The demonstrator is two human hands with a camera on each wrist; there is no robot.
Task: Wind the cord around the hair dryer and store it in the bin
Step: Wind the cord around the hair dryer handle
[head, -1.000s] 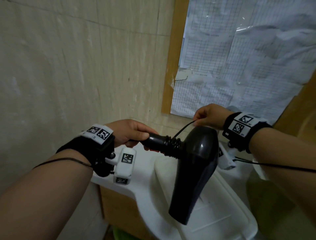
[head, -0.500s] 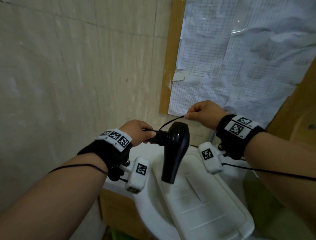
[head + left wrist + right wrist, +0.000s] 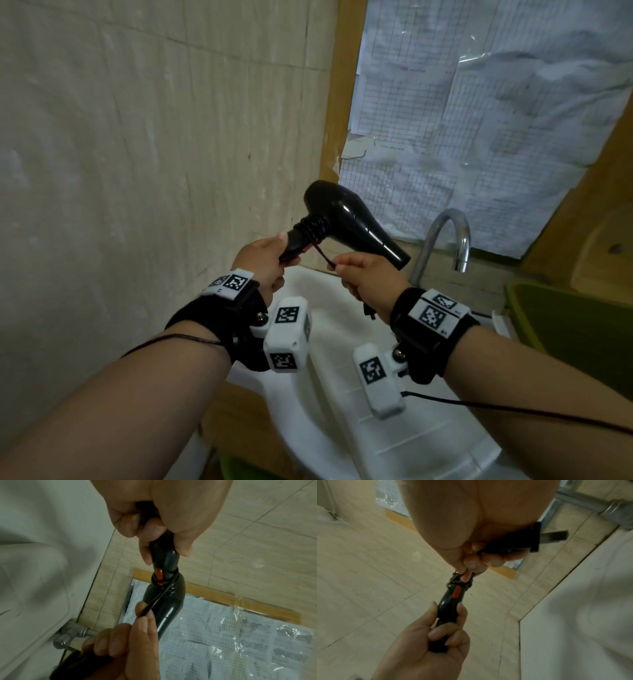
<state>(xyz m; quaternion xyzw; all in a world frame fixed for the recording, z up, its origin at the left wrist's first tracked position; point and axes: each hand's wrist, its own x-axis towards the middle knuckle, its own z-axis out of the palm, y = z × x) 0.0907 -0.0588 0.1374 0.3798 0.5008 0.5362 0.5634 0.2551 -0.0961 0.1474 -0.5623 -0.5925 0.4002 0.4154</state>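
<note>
A: Hair dryer [image 3: 346,219], one, black. Position?

B: Held up between both hands, over the white sink [image 3: 329,404]. Left hand [image 3: 263,263] wrapped round the butt of the handle; barrel slopes away above the right hand [image 3: 368,279], nozzle toward the tap [image 3: 448,236].

A: Cord [image 3: 155,601]?

B: One. Several turns coiled on the handle just beyond the left hand's fingers, crossing the two orange switches [image 3: 158,574]. A short taut length runs from the coils down to the right hand.

A: Right hand's state?

B: Thumb and forefinger pinch the cord; remaining fingers curled round the plug [image 3: 527,539], one flat prong visible.

A: Bin?

B: One green bin [image 3: 575,329], just beyond the right wrist, apart from both hands.
</note>
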